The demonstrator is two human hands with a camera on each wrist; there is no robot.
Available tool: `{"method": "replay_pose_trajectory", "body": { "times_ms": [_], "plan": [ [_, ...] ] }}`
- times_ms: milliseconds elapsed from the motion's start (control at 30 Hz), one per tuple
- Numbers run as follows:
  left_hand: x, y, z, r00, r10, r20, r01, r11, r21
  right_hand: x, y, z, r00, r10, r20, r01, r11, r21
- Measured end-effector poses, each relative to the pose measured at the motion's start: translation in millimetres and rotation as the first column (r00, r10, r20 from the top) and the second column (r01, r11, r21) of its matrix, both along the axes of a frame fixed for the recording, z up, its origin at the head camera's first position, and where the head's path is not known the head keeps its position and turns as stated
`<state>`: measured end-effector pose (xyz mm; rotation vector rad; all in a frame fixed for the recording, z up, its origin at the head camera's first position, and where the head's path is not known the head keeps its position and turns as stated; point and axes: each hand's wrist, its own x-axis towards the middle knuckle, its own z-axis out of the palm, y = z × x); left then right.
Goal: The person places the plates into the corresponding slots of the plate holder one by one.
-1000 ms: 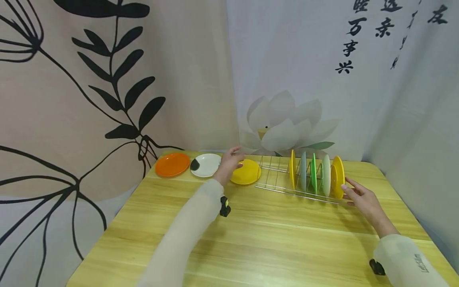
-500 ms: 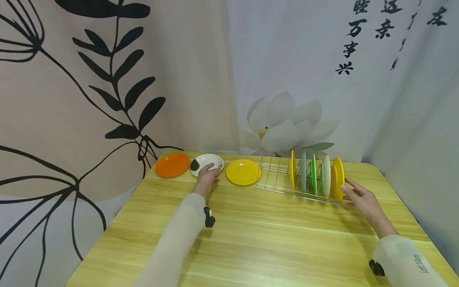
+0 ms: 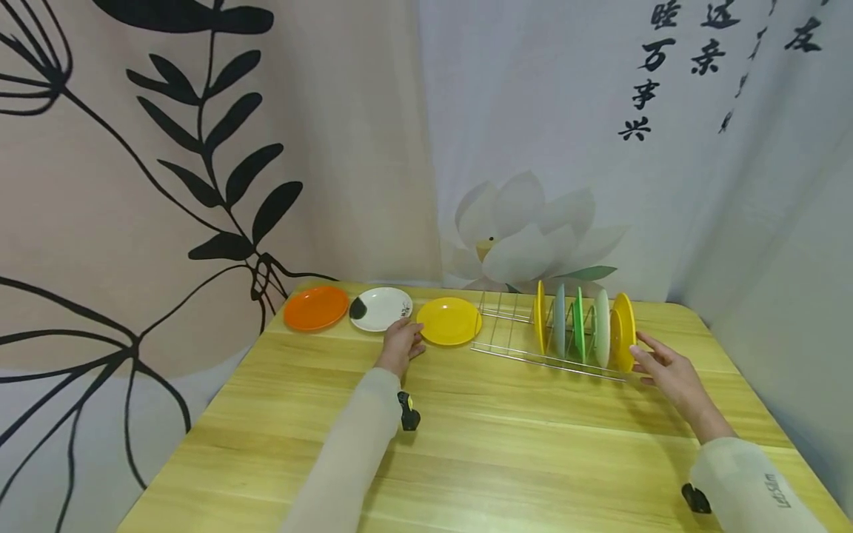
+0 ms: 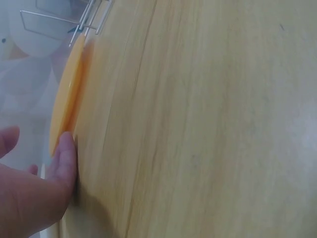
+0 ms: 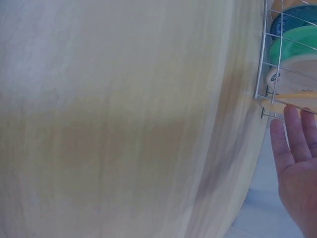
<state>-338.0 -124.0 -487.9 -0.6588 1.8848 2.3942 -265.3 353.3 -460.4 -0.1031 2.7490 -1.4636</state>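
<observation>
My left hand (image 3: 400,346) is low over the table, between the white plate (image 3: 383,308) with a dark patch and the flat yellow plate (image 3: 449,321). In the left wrist view its fingertips (image 4: 66,140) are right at the yellow plate's near edge, the thumb spread apart. My right hand (image 3: 674,376) rests its extended fingers against the outermost yellow plate (image 3: 623,333) upright at the right end of the wire dish rack (image 3: 509,351). In the right wrist view the straight fingers (image 5: 296,136) reach the rack's end.
An orange plate (image 3: 316,308) lies at the far left of the row. Inside the rack stand another yellow plate (image 3: 540,318), a blue-grey plate (image 3: 559,322), a green plate (image 3: 579,326) and a pale plate (image 3: 602,329). A printed curtain (image 3: 346,148) hangs behind the wooden table (image 3: 506,444).
My left hand moved from above the yellow plate left to the white plate, then back rightward to the yellow plate's near-left edge. The right hand stayed at the rack.
</observation>
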Motion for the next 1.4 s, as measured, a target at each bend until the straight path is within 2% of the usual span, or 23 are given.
{"method": "replay_pose_trajectory", "body": {
  "times_ms": [233, 433, 633, 900, 1033, 1200, 1400],
  "plan": [
    [-1.0, 1.5, 1.4, 1.0, -0.006, -0.011, 0.006, 1.0, 0.001, 0.1, -2.1, 0.5, 1.0, 0.005, -0.002, -0.005, 1.0, 0.006],
    [-2.0, 6.6, 1.5, 0.998, 0.014, -0.056, -0.016, 0.999, -0.032, 0.6, -3.7, 1.8, 1.0, 0.005, -0.001, -0.005, 1.0, 0.001],
    [-3.2, 16.8, 2.8, 0.996, 0.03, -0.088, -0.025, 0.998, 0.053, 1.3, -4.0, 2.1, 1.0, 0.005, -0.002, -0.005, 1.0, 0.004],
    [-9.1, 26.5, 2.5, 0.99, 0.087, -0.111, -0.076, 0.992, 0.096, -0.3, -3.6, 0.3, 1.0, 0.006, -0.003, -0.006, 1.0, 0.008],
    [-9.3, 28.1, 3.4, 0.989, 0.094, -0.115, -0.082, 0.991, 0.104, 1.0, -3.4, 0.8, 1.0, 0.005, -0.004, -0.005, 1.0, 0.009],
    [-7.0, 24.3, 3.8, 0.993, 0.069, -0.1, -0.061, 0.995, 0.076, 2.5, -3.0, 1.9, 1.0, 0.002, -0.008, -0.002, 1.0, -0.001],
    [-7.6, 19.3, -1.6, 0.991, 0.014, -0.131, -0.012, 1.0, 0.02, 2.3, -2.4, 1.8, 1.0, 0.007, -0.014, -0.007, 1.0, -0.015]
  ]
}}
